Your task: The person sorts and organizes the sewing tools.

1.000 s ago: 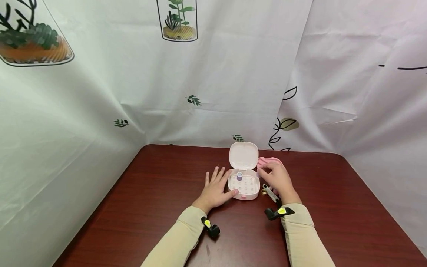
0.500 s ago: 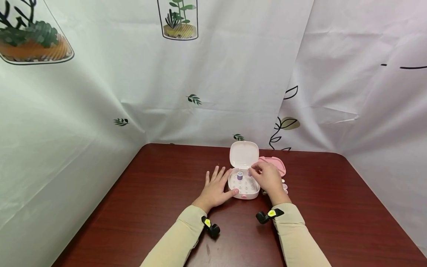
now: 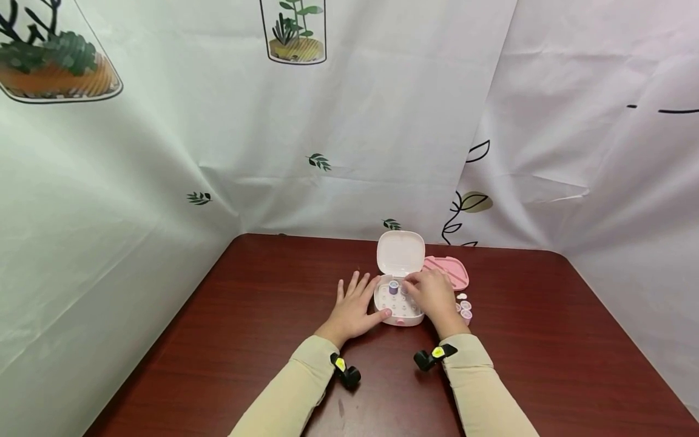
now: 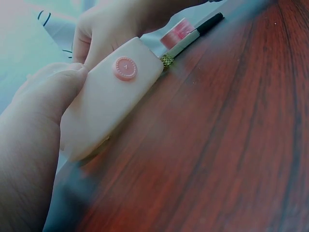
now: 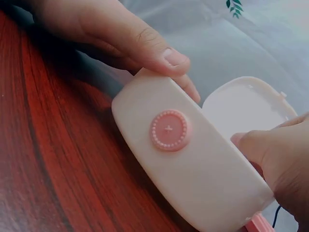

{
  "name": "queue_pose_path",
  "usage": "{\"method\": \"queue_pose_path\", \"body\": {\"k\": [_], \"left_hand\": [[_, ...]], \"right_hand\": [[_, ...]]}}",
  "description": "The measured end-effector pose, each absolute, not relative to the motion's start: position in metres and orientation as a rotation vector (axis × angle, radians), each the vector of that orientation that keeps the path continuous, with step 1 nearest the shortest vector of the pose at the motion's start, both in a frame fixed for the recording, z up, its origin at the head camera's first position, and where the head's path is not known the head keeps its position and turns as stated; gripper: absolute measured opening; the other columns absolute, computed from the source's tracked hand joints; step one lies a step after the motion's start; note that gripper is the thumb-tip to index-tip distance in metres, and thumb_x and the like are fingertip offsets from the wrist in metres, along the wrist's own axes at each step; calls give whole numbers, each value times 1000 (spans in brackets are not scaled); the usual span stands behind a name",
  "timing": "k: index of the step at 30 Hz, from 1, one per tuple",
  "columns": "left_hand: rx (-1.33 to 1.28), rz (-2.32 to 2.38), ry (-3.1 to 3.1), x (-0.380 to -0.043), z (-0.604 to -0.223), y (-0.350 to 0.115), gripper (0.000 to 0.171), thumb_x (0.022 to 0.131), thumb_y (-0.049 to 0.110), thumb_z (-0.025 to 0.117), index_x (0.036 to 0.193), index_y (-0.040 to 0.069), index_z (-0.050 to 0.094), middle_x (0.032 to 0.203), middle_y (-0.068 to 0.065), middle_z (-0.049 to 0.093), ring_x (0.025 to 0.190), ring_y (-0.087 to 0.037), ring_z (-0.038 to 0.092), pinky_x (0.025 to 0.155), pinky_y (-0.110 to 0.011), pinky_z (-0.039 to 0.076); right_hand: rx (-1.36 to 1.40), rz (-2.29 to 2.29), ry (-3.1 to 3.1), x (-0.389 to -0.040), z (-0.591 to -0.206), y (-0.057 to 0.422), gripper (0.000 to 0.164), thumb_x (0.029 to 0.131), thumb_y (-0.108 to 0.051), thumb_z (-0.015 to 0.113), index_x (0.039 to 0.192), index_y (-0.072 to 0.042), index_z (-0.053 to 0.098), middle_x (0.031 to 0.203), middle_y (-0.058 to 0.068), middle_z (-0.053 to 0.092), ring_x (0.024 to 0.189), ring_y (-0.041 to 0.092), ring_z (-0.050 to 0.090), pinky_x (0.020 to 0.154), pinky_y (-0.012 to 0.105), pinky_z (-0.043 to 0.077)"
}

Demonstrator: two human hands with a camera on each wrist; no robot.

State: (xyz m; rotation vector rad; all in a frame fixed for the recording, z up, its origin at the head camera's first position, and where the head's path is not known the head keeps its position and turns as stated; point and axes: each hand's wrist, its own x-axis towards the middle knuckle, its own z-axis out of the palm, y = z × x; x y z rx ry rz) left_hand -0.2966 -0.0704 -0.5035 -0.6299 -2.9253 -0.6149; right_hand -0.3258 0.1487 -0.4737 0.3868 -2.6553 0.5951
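An off-white sewing box (image 3: 401, 321) stands on the table, its lid (image 3: 400, 252) raised at the back. Rows of small pegs line the inside, and a purple thread spool (image 3: 393, 287) sits upright at the back left. My left hand (image 3: 354, 309) rests against the box's left side with fingers spread, the thumb on the front rim. Over the back right part of the box, my right hand (image 3: 434, 297) pinches a small pale spool, mostly hidden by the fingers. In the right wrist view the box wall (image 5: 169, 179) with its pink button covers the pegs.
Behind the right hand lies a pink tray (image 3: 453, 271). Several small pale spools (image 3: 465, 312) and a white piece (image 3: 462, 296) are right of the box. The left wrist view shows a slim grey-and-black tool (image 4: 193, 41) and a gold-coloured bit (image 4: 166, 60) beside the box.
My right hand has moved left with the pale spool, from beside the box to over its pegs. The pink tray and loose spools are more exposed. The left hand stays put.
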Motion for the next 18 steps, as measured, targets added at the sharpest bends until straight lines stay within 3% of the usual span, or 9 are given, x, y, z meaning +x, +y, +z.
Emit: {"method": "queue_pose_path", "body": {"k": [18], "left_hand": [[-650,-642,-2908,-297,-504,-71,88,93,72,45,162,23,25,165,-13,27,156,-35,5,118,-65,-2]], "right_hand": [[406,569,-2750,-327,-474,145,18,92,-25,75,105,-14,81,99,8,76,100,35,67,91,53,47]]}}
